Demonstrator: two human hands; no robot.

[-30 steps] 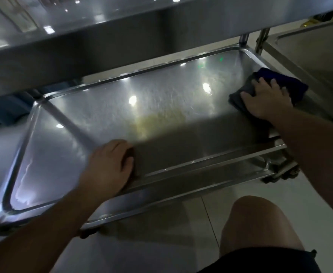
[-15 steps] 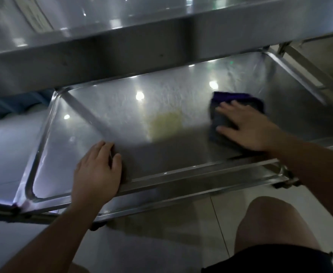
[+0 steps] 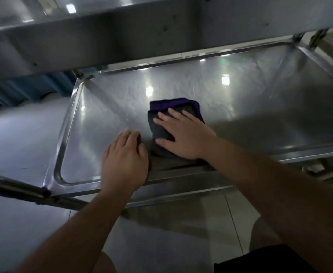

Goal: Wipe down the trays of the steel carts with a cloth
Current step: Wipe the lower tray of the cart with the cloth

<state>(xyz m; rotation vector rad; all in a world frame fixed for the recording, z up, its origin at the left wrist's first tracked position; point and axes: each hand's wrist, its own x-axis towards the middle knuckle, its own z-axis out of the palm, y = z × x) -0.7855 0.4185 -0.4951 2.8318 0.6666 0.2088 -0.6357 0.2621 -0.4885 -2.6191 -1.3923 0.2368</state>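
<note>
Right grip [image 3: 183, 134], a bare hand with fingers spread straight, presses flat on a folded dark cloth [image 3: 162, 131] with a purple edge, on the lower steel tray [image 3: 260, 107] of a cart. Just to its left, the left grip [image 3: 125, 162] lies palm down over the tray's near rim, its fingers loosely bent and resting on the metal just beside the cloth, holding nothing; whether they touch the cloth cannot be told.

Above and beyond both grips, the underside and front lip of the cart's upper tray [image 3: 122, 42] crosses the whole view, overhanging the far part of the lower tray. A steel bar [image 3: 14, 186] runs out to the left of the left grip, meeting the tray's near left corner. To the far right of the right grip, upright posts [image 3: 317, 36] stand at the tray's far corner.

Ceiling lights glint off the tray's scuffed, dull-shining floor around the cloth. Pale tiled floor [image 3: 181, 223] shows beneath the forearms, and something blue [image 3: 23, 89] sits low beyond the tray's left end. A bare knee and dark shorts [image 3: 264, 259] show at the lower right. Apart from the cloth, nothing lies in the tray.
</note>
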